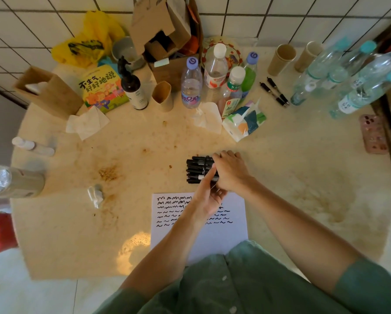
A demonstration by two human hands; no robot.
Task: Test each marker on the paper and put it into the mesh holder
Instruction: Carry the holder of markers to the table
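Observation:
A black mesh holder (214, 178) lies tipped on its side just beyond the paper, with several black markers (195, 167) sticking out of it to the left. My right hand (231, 172) grips the holder from above and covers most of it. My left hand (209, 197) holds its near side from below, the index finger stretched across the mesh and the other fingers curled. The white paper (224, 232) lies at the table's near edge, covered in rows of black scribbles, partly hidden by my left forearm.
Two black pens (275, 91) lie at the back right among plastic bottles (191, 85) and paper cups (280, 58). A tissue pack (244, 121), a pump bottle (133, 87), a cardboard box (165, 30) and a pink phone (372, 134) ring the stained table (99, 223).

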